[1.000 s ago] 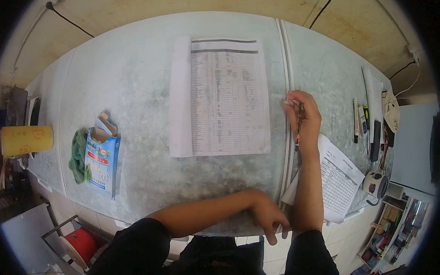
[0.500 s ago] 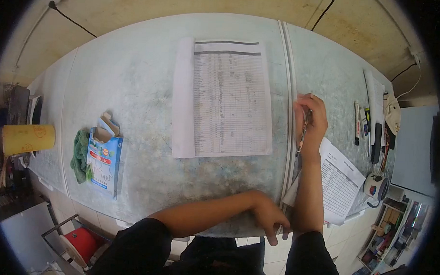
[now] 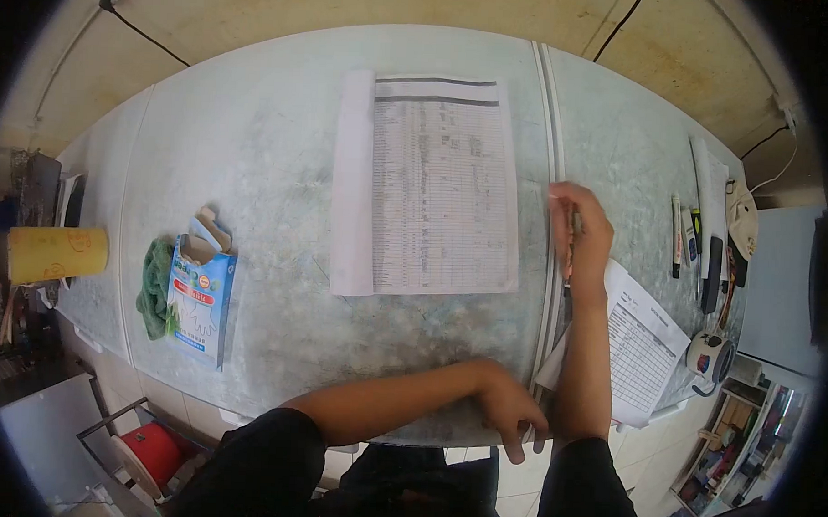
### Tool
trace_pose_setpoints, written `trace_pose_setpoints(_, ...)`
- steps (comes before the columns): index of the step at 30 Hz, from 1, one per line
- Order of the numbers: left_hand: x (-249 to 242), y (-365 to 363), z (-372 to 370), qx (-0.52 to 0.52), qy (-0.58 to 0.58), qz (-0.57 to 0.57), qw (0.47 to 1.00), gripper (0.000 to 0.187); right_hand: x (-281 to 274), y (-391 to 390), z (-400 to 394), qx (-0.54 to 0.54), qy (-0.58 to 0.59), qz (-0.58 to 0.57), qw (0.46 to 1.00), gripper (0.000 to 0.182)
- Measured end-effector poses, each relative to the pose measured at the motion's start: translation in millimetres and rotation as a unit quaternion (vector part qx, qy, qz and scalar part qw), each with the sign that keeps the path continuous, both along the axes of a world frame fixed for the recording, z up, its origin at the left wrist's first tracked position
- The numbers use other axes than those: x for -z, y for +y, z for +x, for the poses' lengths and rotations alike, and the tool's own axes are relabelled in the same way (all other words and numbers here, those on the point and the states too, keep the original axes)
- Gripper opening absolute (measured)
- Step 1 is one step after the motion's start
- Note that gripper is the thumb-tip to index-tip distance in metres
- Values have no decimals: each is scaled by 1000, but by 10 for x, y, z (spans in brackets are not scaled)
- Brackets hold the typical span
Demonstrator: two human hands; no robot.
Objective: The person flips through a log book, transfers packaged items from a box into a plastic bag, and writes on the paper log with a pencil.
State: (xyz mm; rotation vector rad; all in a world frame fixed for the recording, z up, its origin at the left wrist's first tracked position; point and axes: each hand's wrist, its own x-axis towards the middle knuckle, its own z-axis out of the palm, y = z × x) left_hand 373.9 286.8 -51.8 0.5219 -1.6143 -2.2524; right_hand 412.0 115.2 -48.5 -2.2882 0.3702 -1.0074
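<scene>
My right hand (image 3: 587,226) is raised over the right side of the table, its fingers closed around a pen (image 3: 569,264) that points down toward me. A printed form with a grid (image 3: 634,348) lies under my right forearm, partly hidden by it. My left forearm rests along the near edge of the table. There my left hand (image 3: 511,403) hangs over the edge, fingers loosely apart and holding nothing. In the middle lies a stack of printed sheets (image 3: 444,187), its left part folded over to a blank side.
On the left stand a blue glove box (image 3: 198,310) with its flap up, a green cloth (image 3: 153,290) and a yellow roll (image 3: 58,253). Markers (image 3: 677,236), a pale cap (image 3: 742,220) and a white mug-like item (image 3: 708,353) sit at the right. A seam (image 3: 556,172) divides the tabletop.
My right hand has turned slightly, still gripping the pen, whose tip shows a little less to the left. The left hand keeps its place. The whole view has shifted slightly.
</scene>
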Motion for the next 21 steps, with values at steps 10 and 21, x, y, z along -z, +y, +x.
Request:
trace_pose_setpoints(10, 60, 7, -45, -14, -1, -30, 999, 76, 54, -21, -7, -3, 30, 41, 999, 16)
trace_pose_setpoints(21, 28, -7, -27, 0, 1, -21, 1000, 75, 49, -6, -45, 25, 16, 42, 999, 12)
